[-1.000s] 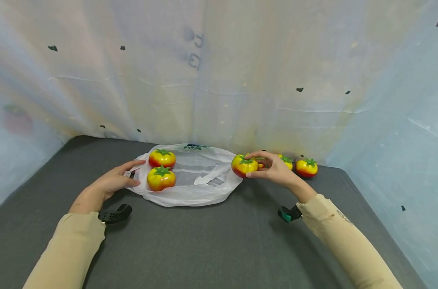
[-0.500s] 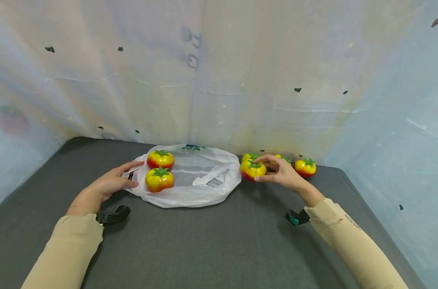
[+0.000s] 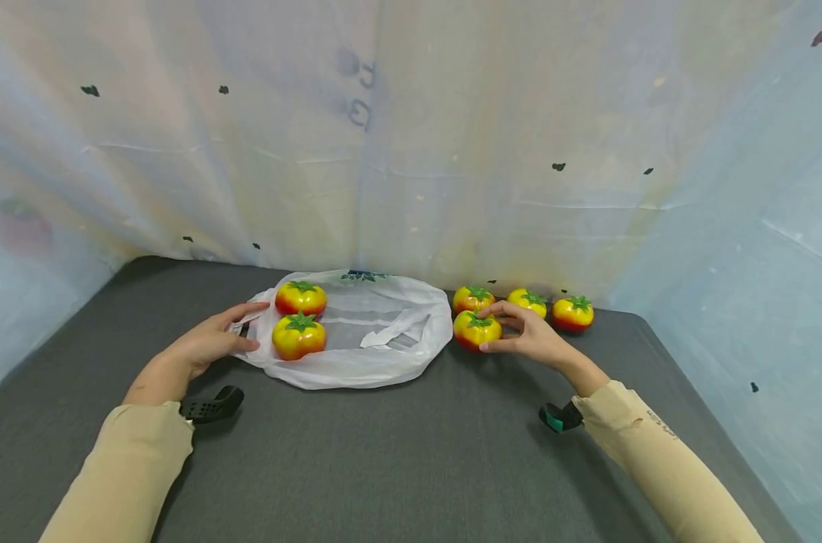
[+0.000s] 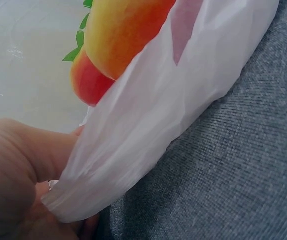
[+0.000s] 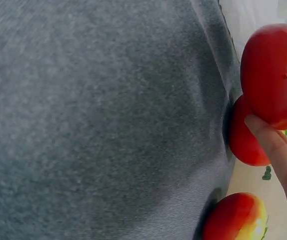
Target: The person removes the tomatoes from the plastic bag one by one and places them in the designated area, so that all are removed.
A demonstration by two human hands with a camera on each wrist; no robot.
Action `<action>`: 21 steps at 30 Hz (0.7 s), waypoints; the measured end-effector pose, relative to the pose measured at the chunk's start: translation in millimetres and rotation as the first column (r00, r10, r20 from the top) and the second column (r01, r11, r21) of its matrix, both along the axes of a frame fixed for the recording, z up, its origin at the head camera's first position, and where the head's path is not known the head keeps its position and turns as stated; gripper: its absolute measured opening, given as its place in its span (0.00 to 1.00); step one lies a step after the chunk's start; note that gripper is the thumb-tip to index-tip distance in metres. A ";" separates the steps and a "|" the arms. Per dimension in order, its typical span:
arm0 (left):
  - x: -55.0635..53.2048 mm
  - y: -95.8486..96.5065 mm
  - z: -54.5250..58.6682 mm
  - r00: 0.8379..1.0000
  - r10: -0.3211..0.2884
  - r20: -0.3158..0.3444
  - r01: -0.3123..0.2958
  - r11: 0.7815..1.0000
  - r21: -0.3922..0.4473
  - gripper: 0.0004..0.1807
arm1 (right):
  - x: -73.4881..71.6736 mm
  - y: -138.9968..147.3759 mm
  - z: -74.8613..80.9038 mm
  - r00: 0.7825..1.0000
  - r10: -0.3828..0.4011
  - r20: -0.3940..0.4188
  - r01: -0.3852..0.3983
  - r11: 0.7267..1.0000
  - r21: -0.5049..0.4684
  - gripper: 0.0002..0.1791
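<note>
Two of six fruits (image 3: 299, 339) within outline of bag (image 3: 384, 371) — on or inside, cannot tell. Four outside: one fruit (image 3: 471, 333) in curled fingers of right hand (image 3: 536, 339), just beside bag; three others (image 3: 573, 317) on table (image 3: 384, 467). Left hand (image 3: 207, 343): thumb, forefinger apart at bag's edge — grip unclear.

Bag (image 3: 360, 369), 8 o'clock: thin white film, plastic in appearance, crinkled. Fruits (image 3: 572, 315), 3 to 4 and 8 to 9 o'clock: smooth, glossy. Table covering (image 3: 411, 452), 6 o'clock: matt woven cloth, slightly rough. Backdrop (image 3: 424, 151), 12 o'clock: smooth sheeting, lightly creased. Sleeves (image 3: 122, 467), 8 and 4 o'clock: matt cloth.
</note>
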State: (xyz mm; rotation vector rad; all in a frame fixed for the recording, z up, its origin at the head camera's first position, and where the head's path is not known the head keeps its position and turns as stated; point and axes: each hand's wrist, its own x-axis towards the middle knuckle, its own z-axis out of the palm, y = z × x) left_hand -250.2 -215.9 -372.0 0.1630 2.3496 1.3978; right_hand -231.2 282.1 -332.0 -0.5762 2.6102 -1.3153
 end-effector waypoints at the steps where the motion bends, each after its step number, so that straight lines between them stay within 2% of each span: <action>1: 0.1 0.2 0.5 1.000 -0.001 -0.001 0.001 1.000 -0.001 0.43 | -0.4 0.8 -1.2 1.000 0.009 -0.011 -0.009 1.000 0.007 0.26; 9: 3.1 1.9 4.5 1.000 -0.007 0.002 0.007 1.000 0.000 0.43 | 1.6 3.1 -9.9 0.998 0.057 -0.002 -0.057 0.998 0.011 0.24; 21: 1.0 0.8 2.4 1.000 0.003 0.013 -0.003 1.000 -0.001 0.44 | 3.5 1.4 -12.1 0.998 0.062 0.025 -0.061 0.998 -0.014 0.24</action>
